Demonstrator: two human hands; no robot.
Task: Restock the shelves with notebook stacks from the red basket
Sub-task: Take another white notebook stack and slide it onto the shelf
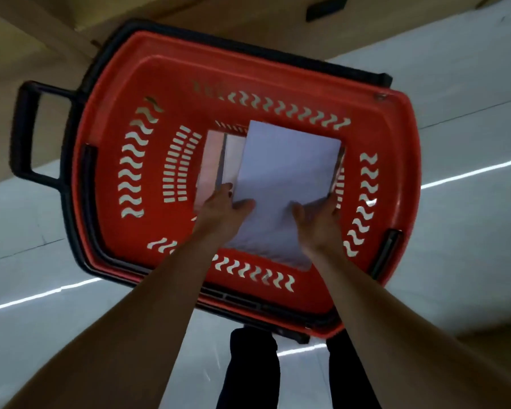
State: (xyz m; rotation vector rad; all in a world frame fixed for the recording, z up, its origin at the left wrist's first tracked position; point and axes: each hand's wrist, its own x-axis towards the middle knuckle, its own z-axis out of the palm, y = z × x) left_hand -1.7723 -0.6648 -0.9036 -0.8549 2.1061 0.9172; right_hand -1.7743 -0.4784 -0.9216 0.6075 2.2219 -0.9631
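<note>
We look straight down into the red basket, which sits on the pale floor. Its black handle juts out at nine o'clock. Inside, slightly toward three o'clock of the basket's middle, is a pale notebook stack, and we have both hands on it. Our left hand grips the stack's nine o'clock edge, thumb laid over the top cover and fingers curled down the side. Our right hand clasps the three o'clock edge the same way. We cannot tell whether the stack is resting on the basket's bottom. At nine o'clock of it, partly beneath it, lies a second stack. Dark trouser legs show at six o'clock, and a beige shelf base runs across at eleven o'clock.
</note>
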